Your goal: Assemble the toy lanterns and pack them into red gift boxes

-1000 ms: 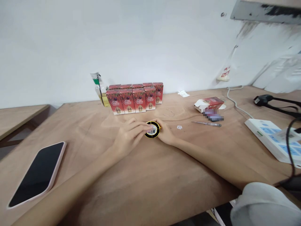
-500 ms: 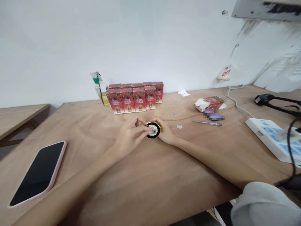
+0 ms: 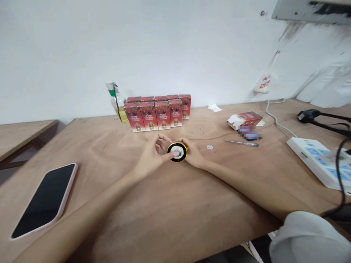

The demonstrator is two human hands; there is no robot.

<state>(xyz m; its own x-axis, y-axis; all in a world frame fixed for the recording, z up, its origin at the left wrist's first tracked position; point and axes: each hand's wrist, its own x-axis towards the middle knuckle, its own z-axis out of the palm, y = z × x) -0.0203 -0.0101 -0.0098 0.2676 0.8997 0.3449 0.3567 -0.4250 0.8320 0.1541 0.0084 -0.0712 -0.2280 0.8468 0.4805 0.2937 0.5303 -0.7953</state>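
A round black-and-gold object (image 3: 182, 157) with a white centre is between my hands above the table, its flat face toward me. My right hand (image 3: 194, 153) wraps round its right side and holds it. My left hand (image 3: 153, 155) grips it from the left, the thumb pressed on the white centre and the index finger at the far rim; its other fingers are curled. A small dark part shows beside the thumb, too small to name. On the table to the right lie a small white plastic piece (image 3: 210, 147) and a screwdriver (image 3: 241, 143) with a clear handle.
Several red-and-white boxes (image 3: 149, 117) stand in rows near the wall, beside a bottle of yellow liquid (image 3: 122, 114). A bent wire (image 3: 197, 130) and an opened red box (image 3: 246, 119) lie behind. A phone (image 3: 45, 201) is at left, a power strip (image 3: 315, 160) at right.
The left index and other fingers have lifted off the white centre toward the far rim, while the thumb now presses there. The round object has shifted slightly left; the right hand keeps its hold.
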